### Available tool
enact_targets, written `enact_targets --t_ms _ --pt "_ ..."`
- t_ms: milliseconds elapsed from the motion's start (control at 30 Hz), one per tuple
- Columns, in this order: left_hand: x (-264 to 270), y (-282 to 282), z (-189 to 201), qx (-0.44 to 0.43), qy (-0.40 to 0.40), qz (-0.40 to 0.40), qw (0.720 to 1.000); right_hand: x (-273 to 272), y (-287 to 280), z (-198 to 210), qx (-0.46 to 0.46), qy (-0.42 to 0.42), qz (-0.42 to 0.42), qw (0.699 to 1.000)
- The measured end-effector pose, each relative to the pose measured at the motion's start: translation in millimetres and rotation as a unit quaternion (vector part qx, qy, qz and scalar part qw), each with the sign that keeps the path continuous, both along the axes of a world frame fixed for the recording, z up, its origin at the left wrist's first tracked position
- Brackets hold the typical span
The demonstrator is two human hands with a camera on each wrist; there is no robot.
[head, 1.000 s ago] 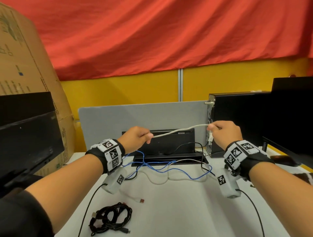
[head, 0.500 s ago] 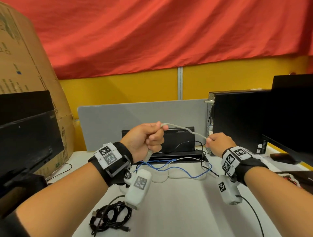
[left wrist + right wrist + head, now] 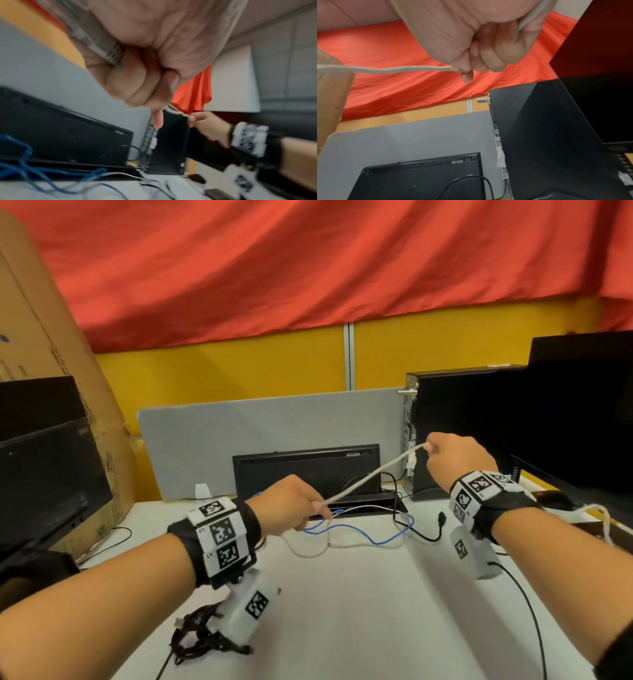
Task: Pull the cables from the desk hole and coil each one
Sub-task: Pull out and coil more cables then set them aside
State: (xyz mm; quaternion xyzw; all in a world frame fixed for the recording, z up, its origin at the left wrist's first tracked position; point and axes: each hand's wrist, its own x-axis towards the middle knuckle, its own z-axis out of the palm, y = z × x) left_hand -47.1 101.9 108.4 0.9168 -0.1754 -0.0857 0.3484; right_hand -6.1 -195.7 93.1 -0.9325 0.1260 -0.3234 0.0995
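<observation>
Nearest, a coiled black cable bundle [image 3: 202, 642] lies finished; beyond, left hand [image 3: 287, 503] and right hand [image 3: 455, 457] grip a taut off-white round cable [image 3: 373, 474]; past the grip, a blue cable [image 3: 370, 534] awaits coiling

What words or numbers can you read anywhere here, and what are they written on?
No text reads clearly.
Cardboard box: dark printing, too blurred to read.
Left wristband: black-and-white square code patterns; tiny characters beside them, too small to read.
Right wristband: code patterns only.
Black hatch lid: small label, unreadable.
</observation>
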Motion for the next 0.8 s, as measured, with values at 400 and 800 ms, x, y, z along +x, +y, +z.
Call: enact_targets --t_ms 400,800 --pt "-2 13 7 -0.405 0.156 -0.169 0.885 -7 18 -15 0.113 0.185 0.107 0.97" --pt "26 5 -3 -0.567 0.029 0.013 0.823 -75 103 -9 0.032 0.352 0.369 0.859"
